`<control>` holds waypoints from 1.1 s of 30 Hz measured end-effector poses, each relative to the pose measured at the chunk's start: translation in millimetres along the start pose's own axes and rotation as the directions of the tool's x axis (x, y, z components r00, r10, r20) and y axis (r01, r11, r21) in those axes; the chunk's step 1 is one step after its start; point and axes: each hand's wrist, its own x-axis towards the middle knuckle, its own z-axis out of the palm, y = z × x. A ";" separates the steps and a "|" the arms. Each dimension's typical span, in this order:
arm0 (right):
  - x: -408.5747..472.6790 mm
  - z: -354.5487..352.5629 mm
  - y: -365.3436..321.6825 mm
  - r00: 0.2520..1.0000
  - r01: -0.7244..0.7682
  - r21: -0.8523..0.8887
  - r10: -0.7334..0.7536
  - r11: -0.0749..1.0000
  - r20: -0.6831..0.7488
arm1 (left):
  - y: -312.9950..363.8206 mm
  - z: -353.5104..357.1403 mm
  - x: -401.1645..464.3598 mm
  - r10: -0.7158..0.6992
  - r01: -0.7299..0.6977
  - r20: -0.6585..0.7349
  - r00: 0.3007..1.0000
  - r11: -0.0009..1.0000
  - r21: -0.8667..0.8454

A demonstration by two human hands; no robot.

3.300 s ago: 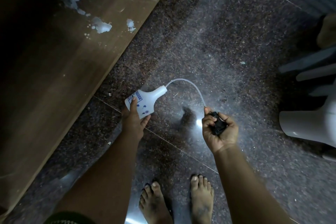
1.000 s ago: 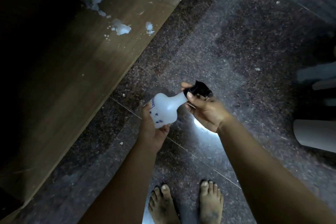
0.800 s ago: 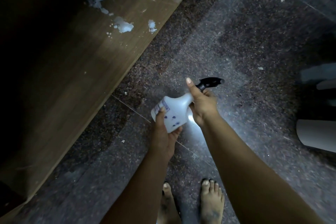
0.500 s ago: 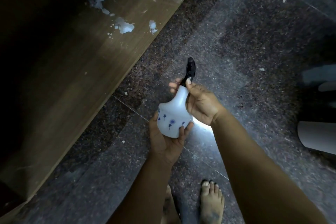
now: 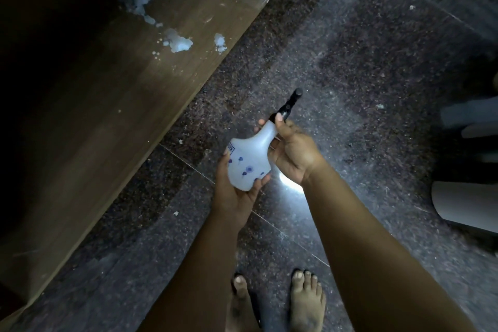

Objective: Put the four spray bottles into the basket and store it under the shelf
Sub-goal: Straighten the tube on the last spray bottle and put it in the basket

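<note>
A white spray bottle with small blue flower prints is held in mid-air over the dark floor, tilted with its black spray head pointing up and away. My left hand cups the bottle's round base from below. My right hand grips the neck just under the black head. No basket and no other spray bottles are in view.
A wooden shelf board with white splotches runs diagonally across the left. Pale plastic furniture legs stand at the right edge. My bare feet are on the speckled stone floor at the bottom.
The spray head, earlier off the bottle with its tube out, now sits on the neck. The bottle has turned in my hands and its head now points up and to the right.
</note>
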 end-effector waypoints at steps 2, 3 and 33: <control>-1.4 -2.9 4.8 0.995 -0.006 -0.024 0.004 1.000 -0.099 | -1.3 -2.7 1.2 -0.027 0.028 -0.009 1.000 0.999 0.040; -2.3 -2.3 8.7 0.986 -0.007 -0.063 -0.004 0.998 -0.169 | -4.0 -1.6 0.7 -0.009 0.011 -0.035 0.999 0.997 0.075; -354.7 379.7 -116.3 0.958 0.241 -0.554 -0.103 0.797 0.269 | 189.9 107.3 -461.1 0.741 -0.649 0.133 0.659 0.469 0.599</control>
